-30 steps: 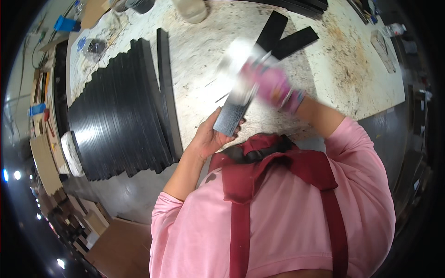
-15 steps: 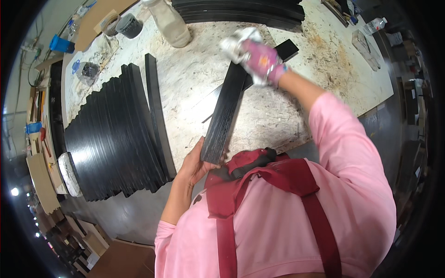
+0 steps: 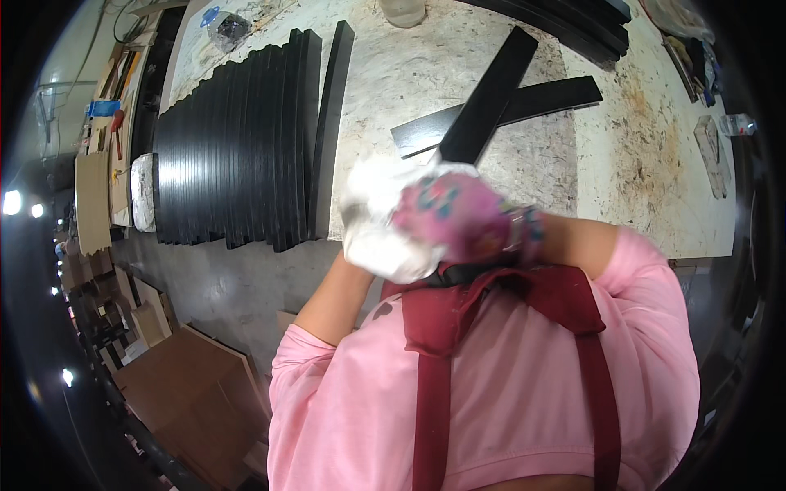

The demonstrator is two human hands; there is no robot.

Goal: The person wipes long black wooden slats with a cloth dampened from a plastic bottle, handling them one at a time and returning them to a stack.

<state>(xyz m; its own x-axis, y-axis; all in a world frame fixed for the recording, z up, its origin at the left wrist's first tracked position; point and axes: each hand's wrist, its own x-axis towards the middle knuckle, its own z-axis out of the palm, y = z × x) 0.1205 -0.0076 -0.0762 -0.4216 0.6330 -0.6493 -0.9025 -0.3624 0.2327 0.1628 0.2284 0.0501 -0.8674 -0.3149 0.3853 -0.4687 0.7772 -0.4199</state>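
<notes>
My right hand (image 3: 458, 211), in a pink patterned glove, presses a bunched white cloth (image 3: 381, 254) over the near end of a black board (image 3: 491, 98). Both hand and cloth are smeared by motion. Only the forearm of my left hand shows; the hand is hidden behind the cloth, close to the board's near end. The board slants away from me, its far part above a second black board (image 3: 565, 96) that lies crosswise on the table.
Left of the hands, a row of black boards (image 3: 237, 147) stands side by side, with one board (image 3: 330, 123) slightly apart. More black boards (image 3: 573, 24) are stacked at the far side of the stained white table (image 3: 647, 188). A jar (image 3: 403, 11) stands beyond.
My right hand has swept the cloth from the board's far part down to its near end. The view has shifted, and the cloth now covers my left hand.
</notes>
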